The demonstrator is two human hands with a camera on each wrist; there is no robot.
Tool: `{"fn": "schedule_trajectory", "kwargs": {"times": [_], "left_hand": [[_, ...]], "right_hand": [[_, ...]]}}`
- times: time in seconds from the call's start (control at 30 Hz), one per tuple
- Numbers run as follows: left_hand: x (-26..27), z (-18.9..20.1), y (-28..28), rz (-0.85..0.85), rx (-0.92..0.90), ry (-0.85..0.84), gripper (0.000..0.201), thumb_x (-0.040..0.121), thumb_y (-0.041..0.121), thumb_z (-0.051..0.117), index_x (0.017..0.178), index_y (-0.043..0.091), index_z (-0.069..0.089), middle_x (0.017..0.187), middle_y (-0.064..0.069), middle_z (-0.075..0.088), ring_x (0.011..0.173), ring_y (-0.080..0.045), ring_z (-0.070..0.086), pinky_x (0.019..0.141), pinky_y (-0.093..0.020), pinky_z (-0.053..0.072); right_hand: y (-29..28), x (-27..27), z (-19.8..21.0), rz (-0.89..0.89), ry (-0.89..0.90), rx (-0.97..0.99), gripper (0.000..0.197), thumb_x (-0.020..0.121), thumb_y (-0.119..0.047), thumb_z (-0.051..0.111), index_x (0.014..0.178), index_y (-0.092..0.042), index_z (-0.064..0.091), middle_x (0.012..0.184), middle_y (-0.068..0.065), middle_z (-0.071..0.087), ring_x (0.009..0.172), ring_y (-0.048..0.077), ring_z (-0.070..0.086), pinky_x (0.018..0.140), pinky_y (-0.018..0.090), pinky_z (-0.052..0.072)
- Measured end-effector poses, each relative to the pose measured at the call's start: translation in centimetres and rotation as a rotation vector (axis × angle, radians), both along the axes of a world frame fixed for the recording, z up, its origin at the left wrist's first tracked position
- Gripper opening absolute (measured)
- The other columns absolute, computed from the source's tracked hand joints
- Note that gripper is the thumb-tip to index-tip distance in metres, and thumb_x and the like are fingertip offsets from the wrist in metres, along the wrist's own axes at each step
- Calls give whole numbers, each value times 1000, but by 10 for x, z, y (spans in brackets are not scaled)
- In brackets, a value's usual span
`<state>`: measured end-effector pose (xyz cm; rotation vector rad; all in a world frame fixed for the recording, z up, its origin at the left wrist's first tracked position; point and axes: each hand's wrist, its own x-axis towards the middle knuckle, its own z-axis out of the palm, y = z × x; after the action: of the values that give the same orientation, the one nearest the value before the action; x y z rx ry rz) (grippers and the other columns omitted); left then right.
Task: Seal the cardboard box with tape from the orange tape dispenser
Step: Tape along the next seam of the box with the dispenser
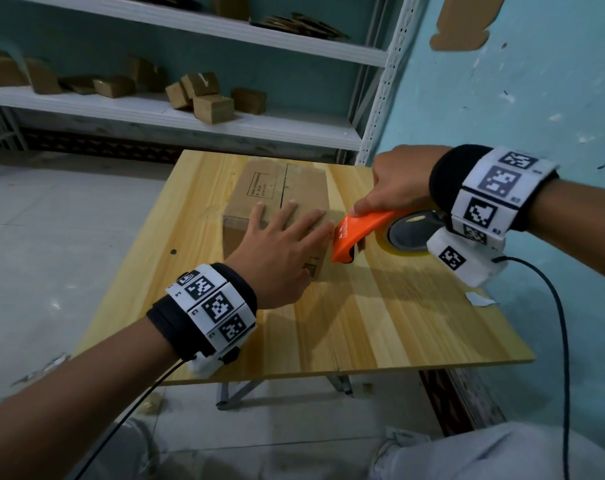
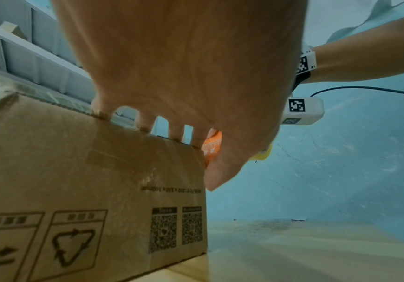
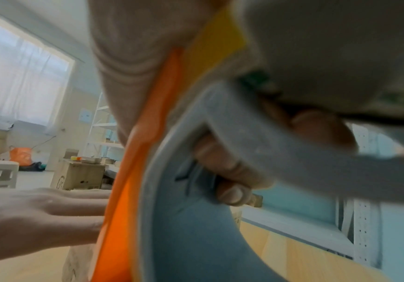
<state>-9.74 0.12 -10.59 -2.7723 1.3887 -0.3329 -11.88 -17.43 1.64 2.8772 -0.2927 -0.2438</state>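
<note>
A closed cardboard box (image 1: pixel 259 188) stands on the wooden table (image 1: pixel 398 323), its printed side (image 2: pixel 75 190) facing me. My left hand (image 1: pixel 280 237) lies flat on the box top with straight, spread fingers (image 2: pixel 143 124). My right hand (image 1: pixel 398 185) grips the orange tape dispenser (image 1: pixel 360 233) with its yellowish tape roll (image 1: pixel 408 237). The dispenser's orange nose (image 2: pixel 212 148) sits at the box's right top edge, by my left fingertips. In the right wrist view my fingers (image 3: pixel 230 171) curl through the grey hub beside the orange dispenser body (image 3: pixel 133 190).
White metal shelving (image 1: pixel 190 112) with several small cardboard boxes stands behind the table. A teal wall (image 1: pixel 536 98) runs close along the right. A paper scrap (image 1: pixel 479 298) lies near the table's right edge. Cables hang from both wrist cameras.
</note>
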Motion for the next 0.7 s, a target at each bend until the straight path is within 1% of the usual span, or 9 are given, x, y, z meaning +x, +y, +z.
{"fn": "schedule_trajectory", "kwargs": {"times": [0.17, 0.3, 0.37, 0.43, 0.5, 0.57, 0.7], "left_hand": [[0, 0, 0, 0, 5, -13, 80, 91, 47, 48, 151, 31, -3, 160, 3, 3, 147, -30, 2, 114, -62, 11], [1, 0, 1, -1, 0, -10, 80, 91, 47, 47, 151, 31, -3, 160, 3, 3, 147, -29, 2, 114, -62, 11], [1, -1, 3, -3, -12, 2, 79, 91, 46, 45, 152, 30, -3, 160, 3, 2, 147, -29, 1, 114, -62, 11], [2, -1, 4, -12, -13, 7, 78, 92, 46, 45, 152, 29, -3, 160, 3, 2, 147, -29, 1, 114, -62, 10], [4, -3, 5, -11, -18, -4, 77, 92, 46, 44, 152, 29, -3, 160, 3, 2, 147, -29, 2, 114, -63, 11], [4, -3, 4, -10, -10, -8, 77, 92, 47, 43, 152, 29, -3, 160, 3, 1, 147, -29, 2, 114, -63, 10], [5, -2, 2, -14, -9, 3, 78, 92, 48, 44, 151, 30, -4, 160, 3, 0, 147, -29, 1, 115, -62, 9]], "right_hand": [[4, -1, 2, 7, 11, -55, 47, 85, -62, 63, 70, -18, 61, 64, 0, 55, 58, 15, 50, 65, 30, 43], [-1, 5, 3, -34, 64, -2, 45, 85, -61, 63, 69, -18, 64, 64, -1, 56, 57, 14, 49, 64, 29, 42], [-11, 1, -5, -46, 122, -79, 45, 83, -60, 65, 70, -16, 63, 67, -1, 58, 57, 15, 51, 60, 26, 43], [-30, -9, -21, -66, 164, -149, 50, 78, -63, 67, 69, -14, 62, 67, 0, 60, 58, 18, 55, 58, 27, 46], [-48, -15, -28, -106, 136, -70, 54, 79, -66, 65, 64, -15, 60, 61, 0, 58, 57, 19, 53, 57, 27, 43], [-59, -19, -23, -128, 75, -14, 55, 83, -66, 63, 60, -16, 58, 57, 1, 54, 54, 19, 50, 55, 27, 38], [-70, -20, -13, -174, -23, 105, 62, 86, -69, 55, 63, -12, 58, 60, 5, 54, 56, 20, 50, 55, 29, 34]]}}
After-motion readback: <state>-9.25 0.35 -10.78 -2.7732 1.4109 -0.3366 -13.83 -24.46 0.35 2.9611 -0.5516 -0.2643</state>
